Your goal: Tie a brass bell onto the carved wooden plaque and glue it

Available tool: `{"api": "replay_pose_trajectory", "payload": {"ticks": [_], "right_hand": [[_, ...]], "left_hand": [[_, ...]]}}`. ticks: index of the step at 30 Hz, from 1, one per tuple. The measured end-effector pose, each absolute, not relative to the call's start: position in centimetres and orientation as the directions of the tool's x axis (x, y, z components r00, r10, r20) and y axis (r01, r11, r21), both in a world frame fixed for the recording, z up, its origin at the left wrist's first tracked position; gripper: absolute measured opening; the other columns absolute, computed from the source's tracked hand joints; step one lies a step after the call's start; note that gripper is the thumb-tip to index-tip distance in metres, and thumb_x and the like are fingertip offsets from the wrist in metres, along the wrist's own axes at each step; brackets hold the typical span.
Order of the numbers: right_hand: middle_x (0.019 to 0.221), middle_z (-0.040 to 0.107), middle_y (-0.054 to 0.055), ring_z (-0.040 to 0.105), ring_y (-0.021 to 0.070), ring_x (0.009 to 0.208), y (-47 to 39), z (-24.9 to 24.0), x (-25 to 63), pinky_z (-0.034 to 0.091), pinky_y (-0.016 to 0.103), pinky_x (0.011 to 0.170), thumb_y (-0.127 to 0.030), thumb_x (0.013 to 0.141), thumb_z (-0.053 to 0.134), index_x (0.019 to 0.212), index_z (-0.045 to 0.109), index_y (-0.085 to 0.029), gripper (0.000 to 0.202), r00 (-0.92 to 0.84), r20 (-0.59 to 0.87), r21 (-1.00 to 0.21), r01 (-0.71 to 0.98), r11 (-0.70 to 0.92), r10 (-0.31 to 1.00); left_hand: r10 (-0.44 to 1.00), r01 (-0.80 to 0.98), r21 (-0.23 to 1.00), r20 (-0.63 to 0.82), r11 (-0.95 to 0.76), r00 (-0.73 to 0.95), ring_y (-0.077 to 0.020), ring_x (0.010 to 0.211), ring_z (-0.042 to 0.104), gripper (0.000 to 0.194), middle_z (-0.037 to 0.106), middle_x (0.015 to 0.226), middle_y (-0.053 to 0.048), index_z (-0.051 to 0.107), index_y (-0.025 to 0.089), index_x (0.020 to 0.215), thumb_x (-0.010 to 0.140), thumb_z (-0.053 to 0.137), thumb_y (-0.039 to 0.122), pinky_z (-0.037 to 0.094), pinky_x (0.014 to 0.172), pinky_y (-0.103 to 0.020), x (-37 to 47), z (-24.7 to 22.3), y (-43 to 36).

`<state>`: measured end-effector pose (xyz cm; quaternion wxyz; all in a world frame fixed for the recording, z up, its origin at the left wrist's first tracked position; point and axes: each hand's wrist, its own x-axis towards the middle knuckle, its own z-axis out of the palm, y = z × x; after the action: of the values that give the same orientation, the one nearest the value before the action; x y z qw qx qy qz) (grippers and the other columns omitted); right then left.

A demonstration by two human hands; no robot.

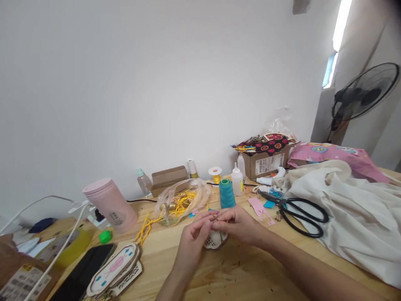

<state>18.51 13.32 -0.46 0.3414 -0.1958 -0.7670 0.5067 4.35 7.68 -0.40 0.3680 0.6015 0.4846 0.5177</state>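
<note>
My left hand and my right hand meet over the wooden table, in the lower middle of the view. Fingers of both are pinched together around something thin and dark, too small to make out. Beneath them lies a pale lattice-cut piece, partly covered by the fingers. A teal thread cone stands just behind my hands. To the left rests a stack of pale oval pieces with pink and blue decoration and yellow cord.
Black-handled scissors lie on white cloth at right. A plastic bag of yellow cords, glue bottle and filled cardboard box stand behind. At left are a pink tumbler, phone and tape roll.
</note>
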Motion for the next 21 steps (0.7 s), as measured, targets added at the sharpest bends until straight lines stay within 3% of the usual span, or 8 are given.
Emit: {"api": "replay_pose_trajectory", "payload": {"ticks": [9,15,21], "right_hand": [[0.048,0.042,-0.004,0.036,0.0077,0.047,13.5,-1.1,18.4,0.028,0.019,0.044,-0.042,0.071,0.052,0.053,0.059,-0.013,0.035,-0.642,0.267,-0.946,-0.031,0.324,0.719],[0.047,0.041,-0.004,0.037,0.0072,0.046,13.5,-0.4,18.6,0.027,0.019,0.043,-0.043,0.070,0.052,0.048,0.053,-0.013,0.038,-0.586,0.272,-0.953,-0.054,0.298,0.763],[0.048,0.044,-0.004,0.039,0.0072,0.045,13.2,-0.2,18.5,0.030,0.019,0.043,-0.044,0.067,0.054,0.050,0.055,-0.013,0.035,-0.596,0.233,-0.970,-0.091,0.224,0.769]], "left_hand": [[0.948,0.319,0.900,0.318,-0.296,-0.018,-0.0197,0.097,0.051,0.023,0.062,0.098,-0.007,0.064,0.018,0.090,0.077,0.048,0.028,0.036,0.088,-0.035,3.3,-1.5,8.0],[0.950,0.391,0.869,0.246,-0.303,0.192,-0.0199,0.097,0.050,0.018,0.060,0.099,-0.006,0.065,0.020,0.086,0.074,0.052,0.024,0.035,0.088,-0.033,4.3,-1.0,7.8],[0.949,0.411,0.856,0.266,-0.312,0.168,-0.0191,0.090,0.052,0.013,0.062,0.089,-0.005,0.066,0.020,0.075,0.071,0.055,0.024,0.039,0.083,-0.032,5.4,-1.0,7.8]]}}
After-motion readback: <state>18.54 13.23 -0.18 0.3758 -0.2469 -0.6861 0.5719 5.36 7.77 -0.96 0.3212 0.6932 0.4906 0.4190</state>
